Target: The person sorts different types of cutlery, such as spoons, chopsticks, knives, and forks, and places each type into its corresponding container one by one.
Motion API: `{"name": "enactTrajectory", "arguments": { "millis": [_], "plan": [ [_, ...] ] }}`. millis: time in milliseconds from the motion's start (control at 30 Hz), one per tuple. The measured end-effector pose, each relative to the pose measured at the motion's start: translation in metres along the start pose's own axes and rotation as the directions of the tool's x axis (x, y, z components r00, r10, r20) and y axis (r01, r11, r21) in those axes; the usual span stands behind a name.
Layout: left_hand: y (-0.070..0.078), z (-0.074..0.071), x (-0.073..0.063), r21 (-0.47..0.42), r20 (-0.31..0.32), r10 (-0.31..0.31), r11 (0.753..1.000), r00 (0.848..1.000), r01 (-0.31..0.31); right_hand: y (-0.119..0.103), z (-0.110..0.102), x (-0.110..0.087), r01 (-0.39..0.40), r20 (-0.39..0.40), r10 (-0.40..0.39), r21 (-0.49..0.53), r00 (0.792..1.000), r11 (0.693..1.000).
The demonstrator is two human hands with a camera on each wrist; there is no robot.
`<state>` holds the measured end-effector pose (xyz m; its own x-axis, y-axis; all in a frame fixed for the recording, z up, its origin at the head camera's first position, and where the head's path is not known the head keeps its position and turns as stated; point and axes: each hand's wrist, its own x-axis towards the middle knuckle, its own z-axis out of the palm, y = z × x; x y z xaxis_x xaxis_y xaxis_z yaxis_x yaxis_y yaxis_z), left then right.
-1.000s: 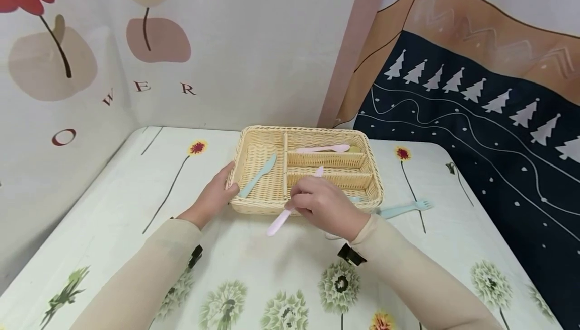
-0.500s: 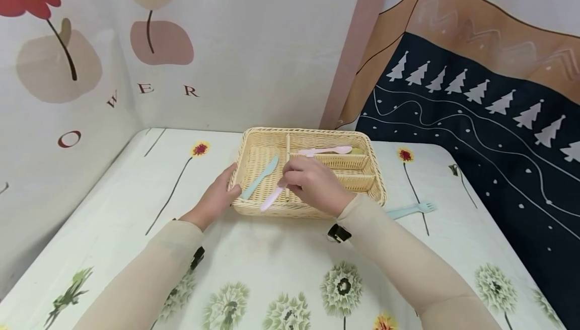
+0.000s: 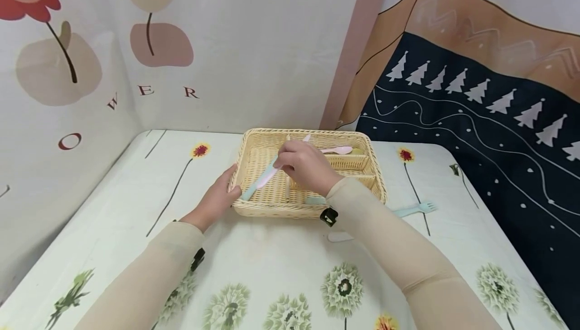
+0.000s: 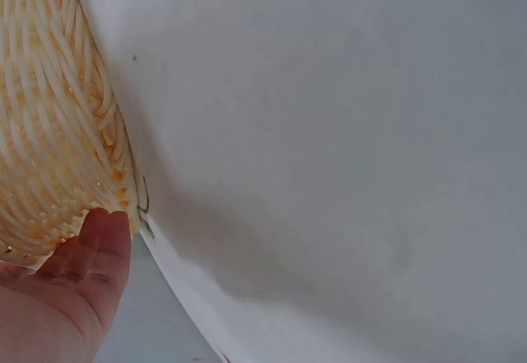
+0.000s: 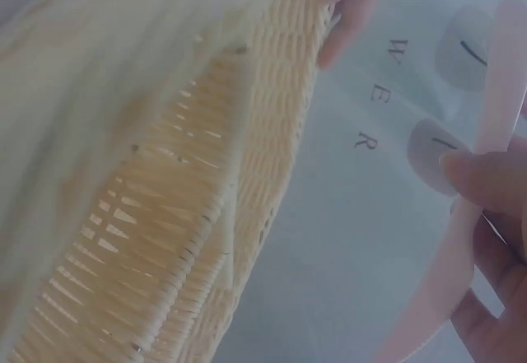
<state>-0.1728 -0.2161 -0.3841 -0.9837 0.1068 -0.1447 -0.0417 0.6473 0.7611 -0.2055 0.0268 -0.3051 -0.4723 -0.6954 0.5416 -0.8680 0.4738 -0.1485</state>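
A pale wicker basket [image 3: 272, 211] with dividers sits on the table. At its left end my left hand [image 3: 213, 203] grips the side, thumb at the rim; the left wrist view shows fingers [image 4: 107, 256] against the woven wall. Over the left compartment, my right hand [image 3: 307, 165] pinches a pink knife [image 3: 266, 177] between thumb and fingers. The serrated edge of this pink knife [image 5: 436, 289] shows in the right wrist view. Below it a light blue knife [image 3: 251, 189] lies slantwise in that compartment, partly covered.
A pink spoon [image 3: 341, 150] and a yellowish piece [image 3: 357, 152] lie in the back right compartment. Part of a light blue utensil [image 3: 315, 200] shows in the front one. Right of the basket lies a light blue fork [image 3: 417, 209]; a whitish handle [image 3: 338, 237] lies before it.
My right hand has carried the pink knife from the basket's front edge back and left, over the left compartment. The left hand keeps its grip on the basket.
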Motion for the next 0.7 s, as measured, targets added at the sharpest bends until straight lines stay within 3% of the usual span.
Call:
{"name": "enactTrajectory", "arguments": {
  "millis": [200,700],
  "plan": [
    [0.001,0.0,0.0,0.01,-0.003,0.008,1.0,1.0,-0.008,0.004,0.004,0.012,-0.086,0.077,0.086,0.0,0.993,0.996],
    [0.0,0.001,-0.001,-0.004,-0.008,0.013,1.0,1.0,-0.013,0.015,0.02,0.039,-0.167,0.198,0.174,-0.054,0.965,0.985]
  ]
}}
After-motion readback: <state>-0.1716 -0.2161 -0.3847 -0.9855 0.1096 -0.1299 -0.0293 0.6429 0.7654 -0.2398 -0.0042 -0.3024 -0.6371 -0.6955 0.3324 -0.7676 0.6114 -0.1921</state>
